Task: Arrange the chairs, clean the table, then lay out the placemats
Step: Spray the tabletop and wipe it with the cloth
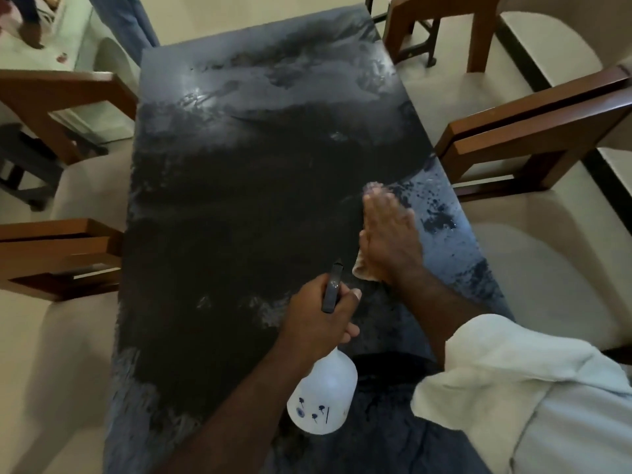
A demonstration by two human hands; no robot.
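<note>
A long dark table (239, 200) runs away from me, its top streaked with wet patches and droplets. My left hand (318, 319) grips the neck of a white spray bottle (323, 395) with a dark nozzle, held just above the near part of the table. My right hand (390, 237) lies flat, fingers together, pressing a light cloth (362, 268) onto the tabletop near the right edge. Only the cloth's edges show around the palm. No placemats are in view.
Wooden chairs with cream cushions stand along both sides: two on the left (58, 254), (68, 97) and two on the right (533, 131), (444, 25). A blue chair (126, 22) stands at the far end. Someone's feet (30, 32) show at the top left.
</note>
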